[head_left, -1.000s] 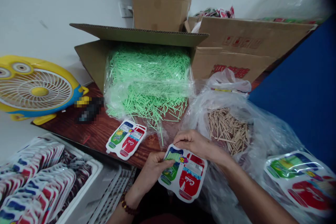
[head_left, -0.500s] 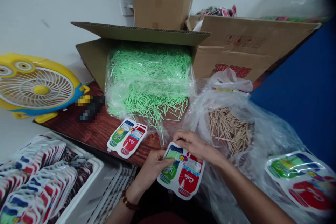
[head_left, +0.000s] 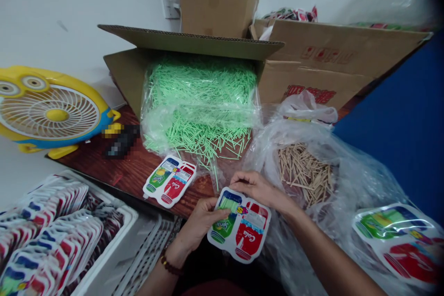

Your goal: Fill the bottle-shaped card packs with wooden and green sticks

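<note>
Pouch (head_left: 243, 229): 1 held | left grip (head_left: 199, 224), right grip (head_left: 256, 187) pinching it | spare pouch (head_left: 169, 180): 1 on table (head_left: 132, 173)

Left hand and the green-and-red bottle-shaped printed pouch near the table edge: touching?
Touching. Head view: left hand thumb presses the green half of the green-and-red bottle-shaped pouch, no gap; right hand pinches its top edge.
</note>
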{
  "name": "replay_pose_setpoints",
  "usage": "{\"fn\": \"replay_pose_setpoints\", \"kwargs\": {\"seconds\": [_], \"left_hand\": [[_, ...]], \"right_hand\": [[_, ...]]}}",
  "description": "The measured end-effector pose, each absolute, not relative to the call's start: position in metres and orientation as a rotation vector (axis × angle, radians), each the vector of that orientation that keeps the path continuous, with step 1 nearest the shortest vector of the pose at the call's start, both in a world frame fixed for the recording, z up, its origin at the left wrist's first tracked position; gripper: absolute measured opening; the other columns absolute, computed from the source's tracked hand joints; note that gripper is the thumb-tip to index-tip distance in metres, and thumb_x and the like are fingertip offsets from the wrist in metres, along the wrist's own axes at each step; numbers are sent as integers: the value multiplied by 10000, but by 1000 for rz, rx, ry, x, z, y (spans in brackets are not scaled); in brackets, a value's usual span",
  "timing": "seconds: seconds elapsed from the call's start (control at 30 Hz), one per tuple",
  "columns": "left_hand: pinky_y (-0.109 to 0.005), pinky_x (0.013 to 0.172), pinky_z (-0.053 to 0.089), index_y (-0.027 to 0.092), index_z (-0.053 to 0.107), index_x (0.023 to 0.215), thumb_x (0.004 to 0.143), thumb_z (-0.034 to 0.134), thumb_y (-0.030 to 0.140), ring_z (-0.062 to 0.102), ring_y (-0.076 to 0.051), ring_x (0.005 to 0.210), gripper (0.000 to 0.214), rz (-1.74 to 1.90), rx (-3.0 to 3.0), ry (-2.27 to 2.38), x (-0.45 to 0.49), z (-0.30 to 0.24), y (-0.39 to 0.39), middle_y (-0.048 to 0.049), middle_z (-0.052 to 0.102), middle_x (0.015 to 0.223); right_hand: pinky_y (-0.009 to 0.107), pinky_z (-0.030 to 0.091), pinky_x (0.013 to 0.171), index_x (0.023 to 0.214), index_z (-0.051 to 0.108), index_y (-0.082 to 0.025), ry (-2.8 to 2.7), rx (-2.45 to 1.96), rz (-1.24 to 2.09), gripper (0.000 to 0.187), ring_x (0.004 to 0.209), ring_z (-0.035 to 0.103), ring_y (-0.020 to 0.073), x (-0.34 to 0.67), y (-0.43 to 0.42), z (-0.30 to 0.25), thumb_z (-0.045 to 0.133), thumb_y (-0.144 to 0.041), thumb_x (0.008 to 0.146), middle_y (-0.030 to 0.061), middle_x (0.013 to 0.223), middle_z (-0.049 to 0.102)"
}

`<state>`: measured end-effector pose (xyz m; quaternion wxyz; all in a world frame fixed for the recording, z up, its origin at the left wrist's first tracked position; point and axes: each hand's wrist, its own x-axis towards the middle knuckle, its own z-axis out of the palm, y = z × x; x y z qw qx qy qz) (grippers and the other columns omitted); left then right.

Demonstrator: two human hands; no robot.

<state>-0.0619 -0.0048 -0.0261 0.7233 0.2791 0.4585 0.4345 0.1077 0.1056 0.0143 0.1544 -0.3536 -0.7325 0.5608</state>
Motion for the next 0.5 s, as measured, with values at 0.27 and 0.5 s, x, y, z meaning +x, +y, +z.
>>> {"fn": "replay_pose_setpoints", "kwargs": {"seconds": [0.27,0.5], "left_hand": [[-274,645,512,101,727,876,718,759,272,676,-184,664,236,1015,586,973,-64,-28,-6,-75,749,765],[-315,712,525,117,714,941,688,785,236,696,-216,741,288,1057,529,941,-65,-27,-4,-90,762,845]], "right_hand": [[242,438,562,738,558,-186,-1724,-938,1461,212,552,546,110,103,125,28,607,-380,805,-41,618,553],[262,497,573,807,545,-192,-1437,-1010,1388,242,571,617,130,79,144,22,625,-417,768,-5,708,644]]}}
